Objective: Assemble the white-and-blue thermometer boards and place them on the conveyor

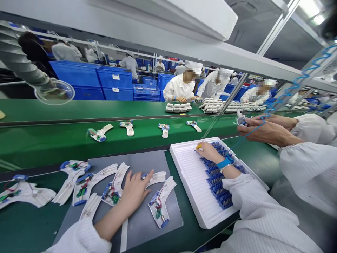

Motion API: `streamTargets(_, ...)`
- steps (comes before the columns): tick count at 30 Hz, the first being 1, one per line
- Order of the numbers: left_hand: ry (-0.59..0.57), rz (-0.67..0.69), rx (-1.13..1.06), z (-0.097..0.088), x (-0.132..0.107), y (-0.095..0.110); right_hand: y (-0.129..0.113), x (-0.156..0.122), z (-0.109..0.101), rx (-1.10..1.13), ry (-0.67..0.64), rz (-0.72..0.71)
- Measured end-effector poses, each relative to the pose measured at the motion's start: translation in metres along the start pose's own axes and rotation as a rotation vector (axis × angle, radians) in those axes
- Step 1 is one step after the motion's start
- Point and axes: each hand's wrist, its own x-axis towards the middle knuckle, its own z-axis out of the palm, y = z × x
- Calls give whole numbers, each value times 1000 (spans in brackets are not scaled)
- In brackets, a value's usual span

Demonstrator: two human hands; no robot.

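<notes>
My left hand (pixel 134 191) is open, its fingers spread over a white curved housing half (pixel 158 178) on the grey mat (pixel 147 235). Another housing half (pixel 161 205), with a blue end piece, green board and red wires, lies right of that hand. Left of it rests a similar wired half (pixel 116 188), partly covered by the hand. My right hand (pixel 210 154), with a yellow cover on one finger, reaches over the white foam tray (pixel 188 186). Its fingertips are closed on a small blue part, mostly hidden, beside the rows of blue parts (pixel 218 182).
A co-worker's hands (pixel 268 128) hold a white and blue piece at right. Several wired halves lie on the green conveyor (pixel 142 140) and at left. White pieces (pixel 179 108) stand stacked across the line. A coiled blue hose (pixel 295 84) hangs at right, a duct (pixel 26 59) at left.
</notes>
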Motion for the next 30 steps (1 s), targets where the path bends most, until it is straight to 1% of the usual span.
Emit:
streamTargets(2,42,20,-167,4,3,-2,-13,-1,1,46,3,-70)
streamTargets(4,162,-26,-353,5,8,-5,-32,-6,2,94,-8,-154)
streamTargets(6,303,-158,-551,-2,14,-10,-58,-16,3,154,-26,-253)
streamTargets(8,372,-325,-779,-15,18,-13,-86,-28,2,270,-39,-350)
streamTargets(10,385,-458,-1007,-30,19,-12,-116,-39,-2,414,-62,-428)
streamTargets(11,389,-492,-1112,-36,18,-10,-129,-44,-3,468,-87,-464)
streamTargets(13,377,-509,-1333,-47,12,-2,-153,-50,-4,503,-149,-536)
streamTargets(15,291,-466,-1587,-54,3,8,-170,-52,-2,490,-191,-590)
streamTargets(17,196,-417,-1792,-62,-6,16,-179,-52,3,481,-209,-586)
streamTargets(19,162,-414,-1889,-69,-14,20,-183,-50,8,473,-214,-558)
streamTargets(22,173,-483,-1919,-77,-20,23,-183,-50,12,446,-192,-554)
streamTargets(24,146,-515,-1943,-79,-21,23,-182,-51,13,415,-178,-561)
streamTargets(27,112,-536,-1975,-77,-21,25,-182,-53,14,376,-163,-550)
streamTargets(30,127,-544,-1935,-74,-20,27,-180,-55,16,363,-122,-540)
